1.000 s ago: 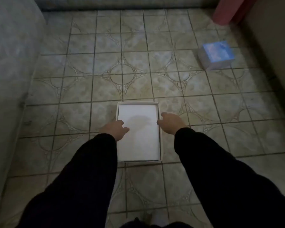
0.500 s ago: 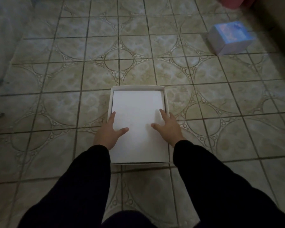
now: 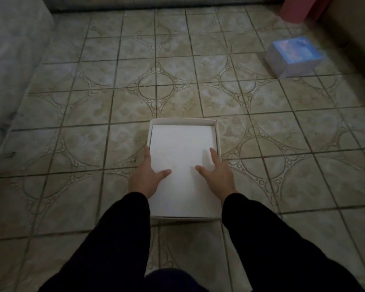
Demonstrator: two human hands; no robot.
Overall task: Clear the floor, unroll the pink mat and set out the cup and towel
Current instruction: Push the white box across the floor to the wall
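A shallow white box (image 3: 182, 144) lies on the tiled floor in front of me. My left hand (image 3: 145, 175) grips its left edge, fingers along the side and thumb lying on the white surface. My right hand (image 3: 216, 173) holds the right edge the same way, thumb pointing inward. Both arms wear black sleeves. A pink object (image 3: 293, 8), perhaps the rolled mat, shows at the top right corner. No cup or towel is in view.
A small blue and white box (image 3: 295, 55) sits on the floor at the right, near a dark wall. A pale mattress or sofa edge (image 3: 11, 70) runs along the left. A ledge crosses the far end of the tiled floor (image 3: 177, 76).
My hands came down from hovering above the white box to gripping its two sides. The view tipped down and then back up a little.
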